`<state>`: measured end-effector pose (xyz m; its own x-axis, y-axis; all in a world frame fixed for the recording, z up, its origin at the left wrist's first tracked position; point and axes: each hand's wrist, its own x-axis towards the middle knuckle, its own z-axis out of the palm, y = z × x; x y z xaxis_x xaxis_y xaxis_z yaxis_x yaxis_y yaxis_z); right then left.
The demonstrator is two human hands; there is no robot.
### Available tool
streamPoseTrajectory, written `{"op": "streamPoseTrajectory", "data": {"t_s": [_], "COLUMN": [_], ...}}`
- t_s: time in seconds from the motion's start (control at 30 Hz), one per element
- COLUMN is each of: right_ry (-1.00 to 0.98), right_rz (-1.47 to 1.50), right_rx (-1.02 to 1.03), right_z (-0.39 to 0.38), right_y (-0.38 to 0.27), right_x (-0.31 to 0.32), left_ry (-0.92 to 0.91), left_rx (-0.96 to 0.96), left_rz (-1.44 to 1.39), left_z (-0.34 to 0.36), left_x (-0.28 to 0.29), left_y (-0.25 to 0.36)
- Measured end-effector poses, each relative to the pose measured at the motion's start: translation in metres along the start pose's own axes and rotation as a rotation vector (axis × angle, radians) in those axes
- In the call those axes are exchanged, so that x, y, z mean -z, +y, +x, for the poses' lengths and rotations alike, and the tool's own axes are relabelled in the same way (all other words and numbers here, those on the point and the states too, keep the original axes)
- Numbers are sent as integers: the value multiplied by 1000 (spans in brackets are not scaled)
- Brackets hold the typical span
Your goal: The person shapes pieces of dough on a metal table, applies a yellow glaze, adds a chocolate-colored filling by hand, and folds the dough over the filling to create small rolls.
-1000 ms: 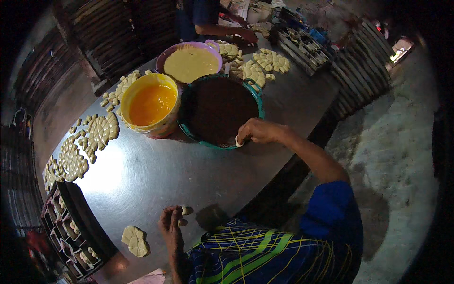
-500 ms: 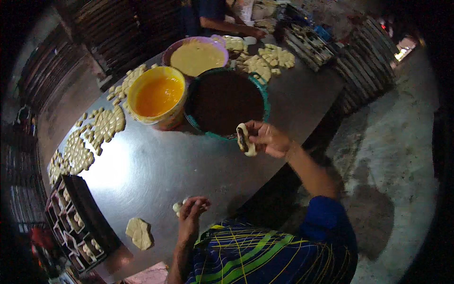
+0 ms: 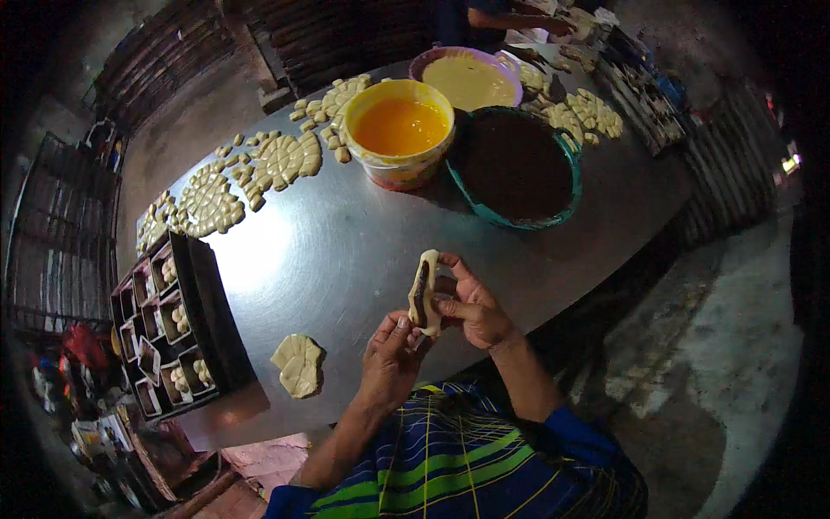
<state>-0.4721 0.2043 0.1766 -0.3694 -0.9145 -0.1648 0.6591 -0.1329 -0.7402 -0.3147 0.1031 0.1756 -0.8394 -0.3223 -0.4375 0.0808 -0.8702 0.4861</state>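
A flat, elongated piece of pale dough [image 3: 430, 275] with a strip of dark filling along its middle is held upright in front of me. My right hand [image 3: 475, 313] grips it from the right, thumb across the near part and fingers behind. At its lower end, the curled fingers of my left hand [image 3: 389, 356] pinch it too; whether that palm holds anything else is hidden. Beyond my hands stands a green basin [image 3: 577, 195] of dark brown filling. To my left a flattened, scored dough lump [image 3: 298, 367] lies on the metal table [image 3: 346, 251].
At left sits a dark rack of moulds [image 3: 226, 324], some with dough pieces inside. Cut dough rounds [image 3: 207, 201] line the far left edge. A yellow bucket [image 3: 398, 164] of orange liquid and a purple basin [image 3: 424, 65] of pale mixture stand behind. Another person's arm [image 3: 510, 19] reaches in beyond.
My right hand has come from beside the green basin toward me with the filled dough. My left hand has risen to meet it. The whole view has shifted.
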Motion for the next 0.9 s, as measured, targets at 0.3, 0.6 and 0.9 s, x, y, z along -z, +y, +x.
{"op": "streamPoseTrajectory", "data": {"t_s": [0.3, 0.6, 0.9], "right_ry": [77, -42, -64], "right_rz": [54, -1608, -1484], "right_rx": [195, 867, 715], "right_z": [11, 17, 23], "right_y": [52, 46, 15], "right_x": [-23, -47, -58], "left_ry": [102, 108, 95], "left_rx": [-152, -384, -401], "left_rz": [-142, 228, 547], "left_z": [-3, -4, -15], "left_x": [19, 29, 30], "left_y": [24, 49, 67]}}
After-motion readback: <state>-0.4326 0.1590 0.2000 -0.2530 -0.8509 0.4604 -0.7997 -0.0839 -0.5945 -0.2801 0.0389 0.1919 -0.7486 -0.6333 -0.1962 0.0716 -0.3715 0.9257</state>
